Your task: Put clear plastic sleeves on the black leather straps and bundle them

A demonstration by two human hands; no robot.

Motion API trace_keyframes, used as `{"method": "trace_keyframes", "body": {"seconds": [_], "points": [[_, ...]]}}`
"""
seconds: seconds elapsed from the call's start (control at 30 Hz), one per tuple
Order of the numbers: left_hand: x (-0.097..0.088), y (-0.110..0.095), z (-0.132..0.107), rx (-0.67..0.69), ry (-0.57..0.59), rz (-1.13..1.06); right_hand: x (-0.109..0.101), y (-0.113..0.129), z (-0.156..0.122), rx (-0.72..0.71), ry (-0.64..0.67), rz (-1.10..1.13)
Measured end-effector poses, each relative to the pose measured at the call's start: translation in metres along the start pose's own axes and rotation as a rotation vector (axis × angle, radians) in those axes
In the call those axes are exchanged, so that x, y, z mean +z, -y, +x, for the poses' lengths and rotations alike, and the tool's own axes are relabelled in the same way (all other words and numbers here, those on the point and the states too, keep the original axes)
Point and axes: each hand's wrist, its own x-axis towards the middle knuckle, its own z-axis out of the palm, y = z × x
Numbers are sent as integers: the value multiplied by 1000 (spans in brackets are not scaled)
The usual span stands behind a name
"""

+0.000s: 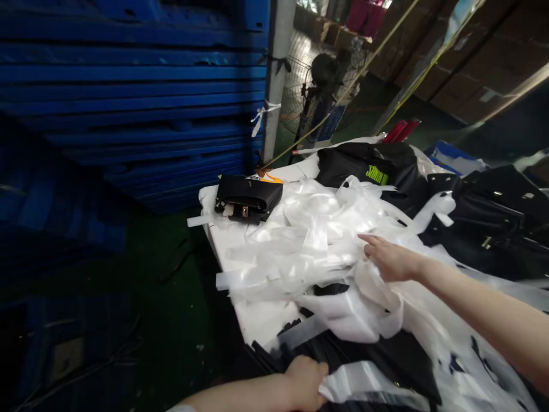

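My left hand (305, 380) is closed on the edge of a clear plastic bag (364, 384) at the near edge of the white table (257, 320). My right hand (386, 258) reaches across with fingers stretched out, resting on a heap of clear plastic strips and bags (309, 234) in the middle of the table. A small black handbag (247, 197) stands at the far left corner. Black bags (497, 217) lie piled at the right.
Stacked blue plastic pallets (128, 91) fill the left side behind a white post (277, 74). A floor fan (321, 86) stands beyond the table. Cardboard boxes (472, 63) line the far right. The floor (163, 297) at left is dark green.
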Motion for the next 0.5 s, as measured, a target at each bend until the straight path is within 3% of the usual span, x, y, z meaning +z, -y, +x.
{"method": "trace_keyframes", "body": {"seconds": [0.1, 0.2, 0.27, 0.37, 0.43, 0.5], "points": [[13, 8, 20, -22, 88, -27, 32, 9, 53, 232, 101, -67], [21, 15, 37, -42, 120, -52, 49, 8, 83, 221, 52, -91], [24, 18, 42, -39, 130, -40, 51, 12, 86, 207, 16, -93], [26, 19, 45, -24, 144, -10, 52, 16, 54, 198, -2, -92], [26, 19, 46, -29, 146, 9, 56, 9, 7, 166, -52, -89], [25, 17, 47, -26, 127, 29, 61, -10, -48, 166, -210, -76]]}}
